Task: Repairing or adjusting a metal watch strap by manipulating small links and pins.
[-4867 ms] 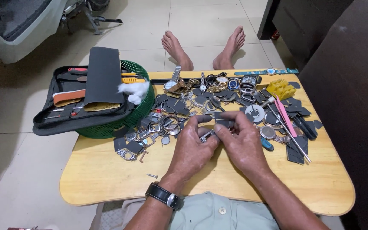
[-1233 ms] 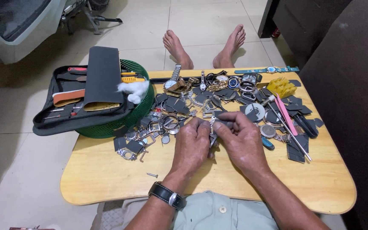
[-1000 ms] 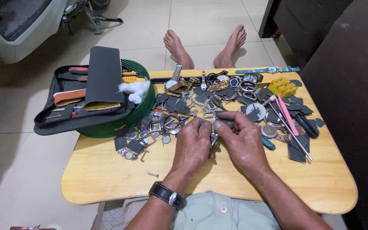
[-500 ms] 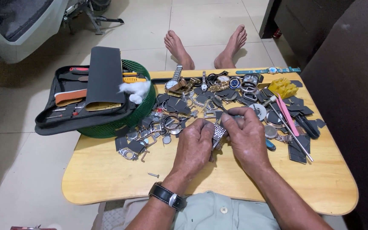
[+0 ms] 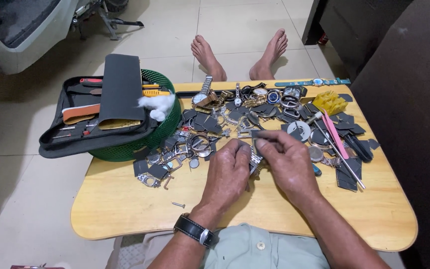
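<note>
Both hands meet over the wooden table (image 5: 125, 209); the left hand (image 5: 230, 172) and right hand (image 5: 287, 159) pinch a metal watch band (image 5: 255, 159) between fingertips, now raised slightly nearer than 1 second ago; watch parts (image 5: 274, 107) lie scattered beyond; the green basket (image 5: 160, 134) sits left.

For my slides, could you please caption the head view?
Both hands, left hand and right hand, hold a metal watch band above a cluttered wooden table.

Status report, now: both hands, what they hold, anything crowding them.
Left hand and right hand together, pinching a metal watch bracelet between them. Held just above the wooden table. Loose watch parts crowd close ahead; small screw lies apart.
</note>
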